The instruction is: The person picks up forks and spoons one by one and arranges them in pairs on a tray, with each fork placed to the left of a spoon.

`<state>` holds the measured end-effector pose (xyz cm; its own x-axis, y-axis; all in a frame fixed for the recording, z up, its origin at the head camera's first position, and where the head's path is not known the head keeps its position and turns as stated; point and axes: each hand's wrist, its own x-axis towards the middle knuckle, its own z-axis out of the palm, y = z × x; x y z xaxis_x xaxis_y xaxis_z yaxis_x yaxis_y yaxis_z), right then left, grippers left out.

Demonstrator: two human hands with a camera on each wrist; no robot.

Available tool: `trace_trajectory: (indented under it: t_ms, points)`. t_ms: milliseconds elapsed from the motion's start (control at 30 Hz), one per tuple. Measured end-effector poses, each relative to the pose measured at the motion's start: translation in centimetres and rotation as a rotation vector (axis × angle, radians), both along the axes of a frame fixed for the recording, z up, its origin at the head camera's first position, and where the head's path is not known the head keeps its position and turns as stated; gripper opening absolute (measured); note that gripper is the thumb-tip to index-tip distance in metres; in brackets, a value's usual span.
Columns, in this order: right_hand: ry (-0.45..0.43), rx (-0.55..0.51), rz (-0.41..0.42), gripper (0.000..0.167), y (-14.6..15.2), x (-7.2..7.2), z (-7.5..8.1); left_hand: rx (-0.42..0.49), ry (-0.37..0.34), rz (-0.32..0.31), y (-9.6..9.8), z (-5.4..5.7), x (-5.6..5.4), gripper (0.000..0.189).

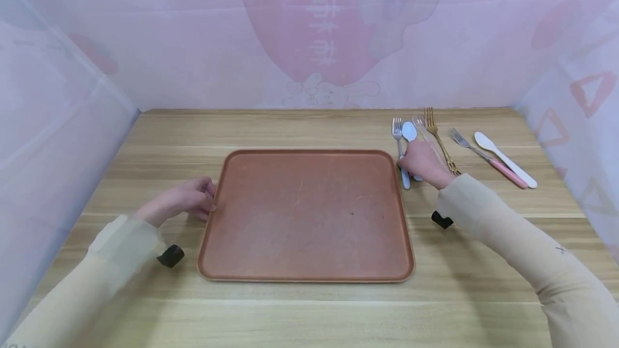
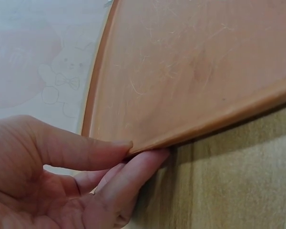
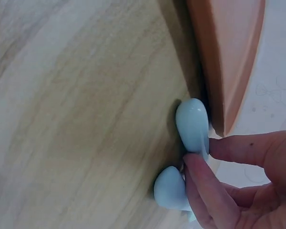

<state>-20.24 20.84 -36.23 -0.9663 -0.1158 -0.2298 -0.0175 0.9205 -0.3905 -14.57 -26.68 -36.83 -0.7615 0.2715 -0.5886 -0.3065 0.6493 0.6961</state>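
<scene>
A brown rectangular tray (image 1: 309,219) lies on the wooden table. At its left edge my left hand (image 1: 191,200) pinches the rim, thumb on top and fingers underneath, as the left wrist view shows. Just beyond the tray's right edge, my right hand (image 1: 423,162) pinches the pale blue handle (image 3: 192,124) of a fork (image 1: 397,129) between thumb and fingers. Beside that fork lies a pale blue spoon (image 1: 409,131), its middle hidden by the hand; the rounded end of a second pale blue handle (image 3: 170,188) shows under the fingers.
Right of the hand lie a clear fork (image 1: 419,122) and a gold fork (image 1: 433,129). Farther right are a pink-handled fork (image 1: 505,169) and a white utensil (image 1: 508,161) with a rounded end. Printed cloth walls (image 1: 193,42) stand at the back and both sides.
</scene>
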Motion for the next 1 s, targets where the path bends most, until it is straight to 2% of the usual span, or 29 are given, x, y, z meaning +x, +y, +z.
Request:
trace_trajectory:
  t_ms: [167, 533, 800, 1000]
  points:
    - [0.044, 0.011, 0.018, 0.025, 0.1, 0.1, -0.1, 0.035, -0.003, 0.023, -0.2, -0.2, 0.0, 0.033]
    - [0.044, -0.017, 0.005, 0.034, 0.0, 0.8, 0.5, 0.041, 0.026, 0.025, -0.2, -0.4, 0.1, 0.033]
    - [0.006, -0.071, 0.053, 0.032, -1.8, 2.1, 1.3, 0.036, 0.036, 0.027, -0.2, -0.2, 0.3, 0.031]
    - [0.024, -0.085, 0.084, 0.026, -3.6, 3.1, 1.6, 0.037, 0.032, 0.031, -0.1, -0.2, 0.4, 0.032]
